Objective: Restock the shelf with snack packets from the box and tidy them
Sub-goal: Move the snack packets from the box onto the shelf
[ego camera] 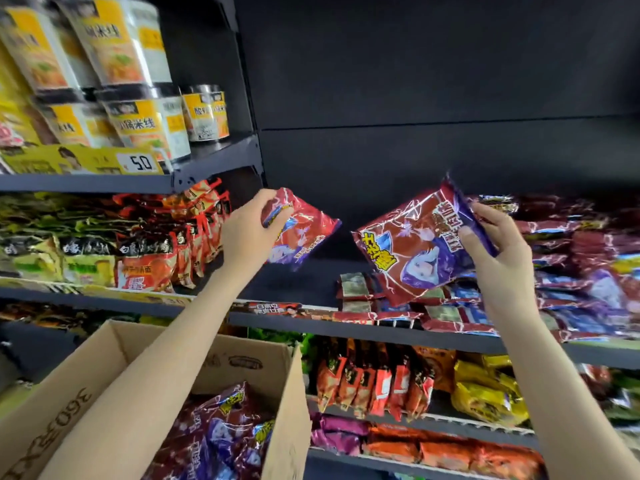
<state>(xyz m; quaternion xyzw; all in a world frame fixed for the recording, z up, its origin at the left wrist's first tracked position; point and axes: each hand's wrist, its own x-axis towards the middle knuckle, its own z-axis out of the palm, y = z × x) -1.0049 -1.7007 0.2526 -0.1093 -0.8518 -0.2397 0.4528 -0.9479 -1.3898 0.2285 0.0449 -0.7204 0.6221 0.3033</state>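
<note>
Bare shelf (pixel 304 282) gap between left hand (pixel 249 230) and right hand (pixel 498 244), each pinching a packet.

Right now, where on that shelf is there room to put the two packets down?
There is a bare dark patch of shelf between the orange noodle packs on the left and the red-purple stack on the right, below the left hand. The right side, under the right hand, is piled and crowded.
</note>
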